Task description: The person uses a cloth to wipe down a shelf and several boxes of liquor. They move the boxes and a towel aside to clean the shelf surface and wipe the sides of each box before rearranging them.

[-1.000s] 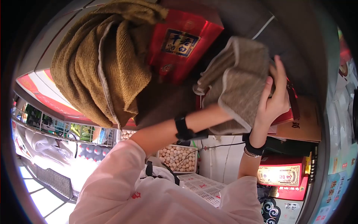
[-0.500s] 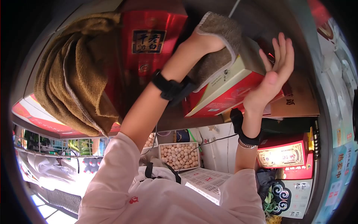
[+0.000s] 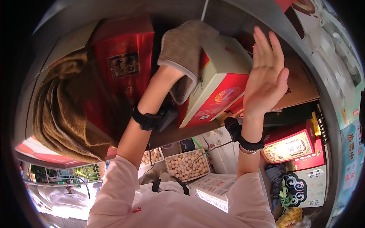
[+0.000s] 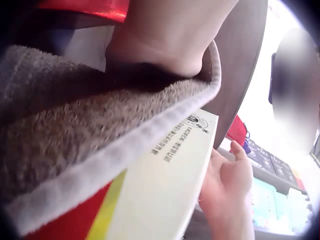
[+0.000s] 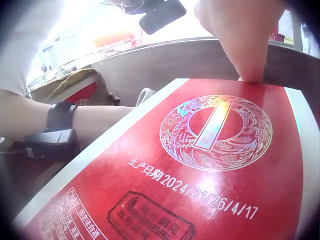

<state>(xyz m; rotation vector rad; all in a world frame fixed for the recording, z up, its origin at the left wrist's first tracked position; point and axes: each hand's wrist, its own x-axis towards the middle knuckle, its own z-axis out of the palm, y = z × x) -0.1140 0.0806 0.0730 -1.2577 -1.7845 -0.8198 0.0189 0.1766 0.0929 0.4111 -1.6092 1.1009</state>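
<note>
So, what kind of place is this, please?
Probably a small grocery shop: boxed liquor in red gift boxes on a high shelf, trays of eggs below, and more boxed goods stacked beside.

Left of the tilted red-and-cream box (image 3: 216,87) a narrow gap remains before the tall red box (image 3: 121,68); the brown towel (image 3: 64,114) crowds the far left.

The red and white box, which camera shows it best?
The head view: the whole box shows, tilted on the shelf, cloth on top. The right wrist view shows only its red printed face; the left wrist view only a pale edge beneath the cloth.
</note>
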